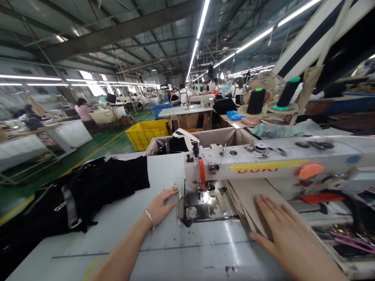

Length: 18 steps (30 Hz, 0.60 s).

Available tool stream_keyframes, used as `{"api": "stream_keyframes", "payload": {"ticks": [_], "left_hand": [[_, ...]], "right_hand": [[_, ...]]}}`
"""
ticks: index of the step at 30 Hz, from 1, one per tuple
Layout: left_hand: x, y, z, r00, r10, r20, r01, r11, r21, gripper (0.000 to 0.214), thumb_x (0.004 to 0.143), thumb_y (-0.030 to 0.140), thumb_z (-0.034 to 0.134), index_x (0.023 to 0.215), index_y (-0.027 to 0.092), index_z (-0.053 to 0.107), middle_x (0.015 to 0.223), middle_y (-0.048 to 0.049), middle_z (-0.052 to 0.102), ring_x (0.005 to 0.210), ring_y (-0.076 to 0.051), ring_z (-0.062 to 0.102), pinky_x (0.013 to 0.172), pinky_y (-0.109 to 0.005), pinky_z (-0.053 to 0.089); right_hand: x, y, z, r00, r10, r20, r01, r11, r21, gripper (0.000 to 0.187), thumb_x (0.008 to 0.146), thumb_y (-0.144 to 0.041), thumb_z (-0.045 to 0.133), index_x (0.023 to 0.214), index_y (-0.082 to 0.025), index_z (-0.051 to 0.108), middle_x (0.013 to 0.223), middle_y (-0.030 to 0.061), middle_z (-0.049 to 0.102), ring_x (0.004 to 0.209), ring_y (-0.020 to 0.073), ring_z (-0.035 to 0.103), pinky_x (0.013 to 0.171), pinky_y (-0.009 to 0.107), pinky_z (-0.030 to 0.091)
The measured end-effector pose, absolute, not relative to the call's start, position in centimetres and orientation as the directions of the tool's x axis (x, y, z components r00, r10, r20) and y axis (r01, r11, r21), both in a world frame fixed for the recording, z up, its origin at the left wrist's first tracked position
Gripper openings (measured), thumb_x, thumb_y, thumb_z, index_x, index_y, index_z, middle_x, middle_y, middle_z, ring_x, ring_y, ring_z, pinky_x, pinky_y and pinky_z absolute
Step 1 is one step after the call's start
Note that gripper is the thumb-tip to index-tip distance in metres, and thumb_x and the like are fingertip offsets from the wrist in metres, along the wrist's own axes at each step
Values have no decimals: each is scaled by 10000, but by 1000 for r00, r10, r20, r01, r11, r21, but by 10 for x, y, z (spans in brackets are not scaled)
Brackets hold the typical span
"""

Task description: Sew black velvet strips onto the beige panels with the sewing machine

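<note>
Beige sheet stack (pixel 243 191), lower centre-right under sewing machine (pixel 263 164): hold flat with spread right hand (pixel 281 234), grasping nothing. Rest left hand (pixel 161 207), open and flat, on surface (pixel 190 249) beside needle plate (pixel 205 205), fingers clear.

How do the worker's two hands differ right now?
The left hand rests on the white table, just left of the sewing machine. The right hand lies on a tan stack.
The left wrist wears a thin bracelet. None shows on the right.
The left hand's fingers curl slightly. The right hand's lie flat and straight.
Both are open, palm down, holding nothing.
</note>
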<state>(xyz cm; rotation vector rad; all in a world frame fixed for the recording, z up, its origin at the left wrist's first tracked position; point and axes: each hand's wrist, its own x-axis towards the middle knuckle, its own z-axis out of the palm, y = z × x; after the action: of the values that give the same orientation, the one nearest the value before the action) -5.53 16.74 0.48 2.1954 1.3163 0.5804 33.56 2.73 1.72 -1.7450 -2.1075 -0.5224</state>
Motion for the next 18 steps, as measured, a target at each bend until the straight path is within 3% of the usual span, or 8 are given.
{"api": "stream_keyframes", "payload": {"ticks": [5,8,10,14,16,18], "left_hand": [[-54,174,6,433,894,111,669,-402,625,393,833,310,580,1220,244,602,1350,-35,535,1314,-229,430,1180,-473,222],[-53,171,5,433,893,124,661,-408,630,381,823,282,590,1198,226,612,1344,-54,535,1302,-239,437,1163,-474,263],[-41,156,6,409,894,181,650,-425,630,362,826,250,580,1183,208,616,1329,-74,540,1276,-246,456,1140,-473,306],[26,94,16,414,849,329,529,-518,672,269,925,229,443,1091,216,654,1130,-82,631,1096,-212,567,1015,-412,451],[72,68,24,566,736,370,433,-648,627,329,953,262,417,1241,245,575,1262,-81,567,1204,-214,500,1077,-417,397],[115,61,29,685,621,380,382,-751,539,463,931,351,493,1379,249,439,1419,-88,436,1341,-259,362,1156,-490,265]], "right_hand": [[358,26,6,-211,906,367,974,228,-4,522,813,-397,583,1295,-200,555,1272,53,600,1111,226,605,923,367,528],[361,19,21,-184,898,400,975,219,-42,393,862,-294,495,1233,-229,606,1172,17,662,995,194,659,849,324,553],[363,15,32,-171,846,505,976,216,-32,393,894,-284,447,1256,-232,590,1195,22,650,1028,205,644,911,358,519],[364,8,45,-210,726,655,967,253,29,451,929,-252,414,1376,-264,476,1331,19,556,1187,229,546,1099,454,336],[361,6,47,-218,708,671,966,256,43,473,928,-214,414,1397,-270,447,1332,16,555,1180,218,549,1095,440,342],[354,2,51,-237,700,673,962,268,60,487,925,-185,406,1403,-274,437,1326,8,560,1178,206,550,1071,416,370]]}}
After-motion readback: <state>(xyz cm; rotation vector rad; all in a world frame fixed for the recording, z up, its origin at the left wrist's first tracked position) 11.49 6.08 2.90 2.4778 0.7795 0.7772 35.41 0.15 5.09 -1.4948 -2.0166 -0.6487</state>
